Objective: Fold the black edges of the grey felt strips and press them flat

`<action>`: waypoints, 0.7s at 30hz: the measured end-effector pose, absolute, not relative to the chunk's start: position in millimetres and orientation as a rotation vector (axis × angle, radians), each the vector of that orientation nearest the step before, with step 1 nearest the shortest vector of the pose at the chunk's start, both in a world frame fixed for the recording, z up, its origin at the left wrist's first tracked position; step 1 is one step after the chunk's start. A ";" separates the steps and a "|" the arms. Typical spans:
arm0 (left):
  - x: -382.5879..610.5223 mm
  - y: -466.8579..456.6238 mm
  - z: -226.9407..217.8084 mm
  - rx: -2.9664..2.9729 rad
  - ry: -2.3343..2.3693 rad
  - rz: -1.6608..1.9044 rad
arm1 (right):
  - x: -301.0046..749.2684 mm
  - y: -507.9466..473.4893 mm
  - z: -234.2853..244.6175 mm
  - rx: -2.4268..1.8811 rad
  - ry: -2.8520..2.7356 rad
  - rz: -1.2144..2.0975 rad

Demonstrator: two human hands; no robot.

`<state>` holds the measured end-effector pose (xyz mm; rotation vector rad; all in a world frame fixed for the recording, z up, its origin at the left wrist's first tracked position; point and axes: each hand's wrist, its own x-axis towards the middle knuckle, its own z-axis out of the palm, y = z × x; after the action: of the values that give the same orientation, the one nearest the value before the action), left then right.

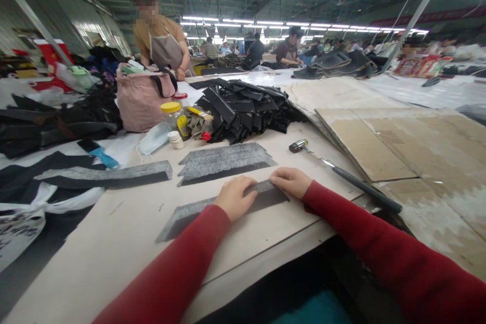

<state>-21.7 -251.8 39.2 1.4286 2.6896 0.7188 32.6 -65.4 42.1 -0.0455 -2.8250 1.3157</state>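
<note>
My left hand lies flat on a long grey felt strip on the table, fingers stretched over its middle. My right hand presses on the strip's right end, fingers curled down against the felt. Both arms wear red sleeves. Just beyond the hands lies a stack of the same grey strips. Another long grey strip lies to the left.
A small hammer lies to the right of my hands. Behind are a pile of black pieces, a yellow-lidded jar, a face mask, a pink bag and cardboard sheets. A person in an apron stands at the far side.
</note>
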 end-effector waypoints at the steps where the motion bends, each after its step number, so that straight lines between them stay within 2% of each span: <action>1: -24.0 -246.9 39.2 1.438 2.678 0.724 | 32.8 -59.8 43.2 -0.048 -2.835 1.332; 4: -28.0 -228.5 38.5 1.448 2.677 0.714 | 32.7 -45.0 44.7 -0.009 -2.898 1.284; 10: -28.9 -207.8 34.0 1.450 2.698 0.734 | 27.8 -27.4 32.5 0.267 -2.882 0.933; 21: -27.1 -210.7 33.2 1.501 2.695 0.744 | 28.2 -20.3 24.1 0.495 -2.755 0.814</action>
<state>-27.1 -210.7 33.2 1.5014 2.6949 0.7439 28.2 -20.3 24.1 0.4946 -2.7546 0.8140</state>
